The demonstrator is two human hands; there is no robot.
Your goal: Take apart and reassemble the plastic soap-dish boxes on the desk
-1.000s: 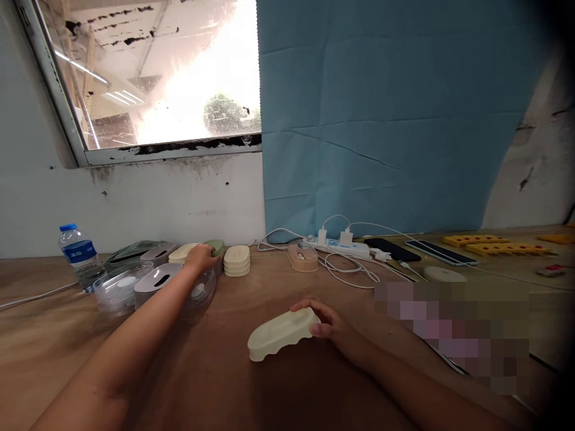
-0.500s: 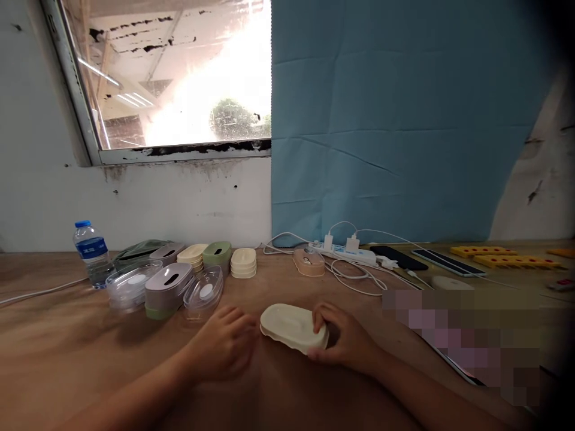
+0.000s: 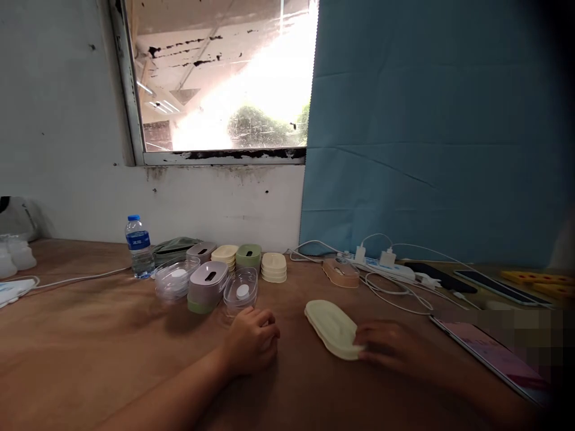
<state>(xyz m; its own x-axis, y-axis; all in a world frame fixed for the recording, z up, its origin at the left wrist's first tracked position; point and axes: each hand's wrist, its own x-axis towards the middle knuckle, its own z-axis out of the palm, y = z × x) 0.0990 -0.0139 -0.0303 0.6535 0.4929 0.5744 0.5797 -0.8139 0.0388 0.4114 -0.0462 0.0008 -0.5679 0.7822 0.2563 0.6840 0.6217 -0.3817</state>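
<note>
My right hand (image 3: pixel 395 346) grips the near right end of a cream oval plastic lid or shallow tray (image 3: pixel 333 328), thumb below and fingers over the edge. The piece is tilted, its long side slanting down toward me. To its left, my left hand (image 3: pixel 255 340) rests low over the table with fingers curled; what they hold, if anything, is hidden. Just beyond that hand lies a clear plastic cover (image 3: pixel 242 278) with a white disc. Behind stand a lilac oval box (image 3: pixel 209 275) with a green base, a green box (image 3: pixel 248 256) and a stack of cream pieces (image 3: pixel 274 267).
A water bottle (image 3: pixel 139 248) stands at the back left beside more clear covers (image 3: pixel 173 281). A peach oval piece (image 3: pixel 340 272), a power strip (image 3: pixel 399 272) and looping white cables are at the back right. A phone or tablet (image 3: pixel 494 356) lies by my right forearm.
The view has turned left, so the table things appear farther right. My right hand has drawn the cream piece a little rightward and turned it. The gap between it and my left hand is wider.
</note>
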